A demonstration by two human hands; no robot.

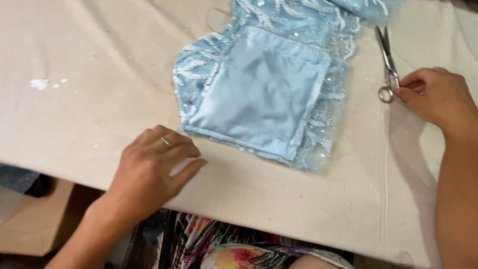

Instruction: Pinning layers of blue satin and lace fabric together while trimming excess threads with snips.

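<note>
- Head view: pale beige cloth-covered worktop [89, 89], near edge running from lower left towards lower right.
- Light blue sequinned lace garment piece with a smooth satin lining panel [264, 94] lying flat at mid-worktop, reaching to the far edge, lining side up, lower corner pointing at the near edge.
- Silver metal scissors [387, 65] flat near the far right corner, just beside the garment's right border; long axis running far to near, blades aimed at the far edge, finger loops nearest.
- Right hand [438, 97] by the right edge, fingers curled together, fingertips touching the scissors' loops; grip not clear.
- Left hand [152, 167] palm down by the near edge, fingers loosely apart, ringed, pressing a small pale scrap [180, 166], just short of the garment's near-left corner.
- Loose white sequin flecks [40, 83] towards the left edge.
- Brown cardboard box [30, 224] and colourful patterned fabric [224, 249] below the near edge.
</note>
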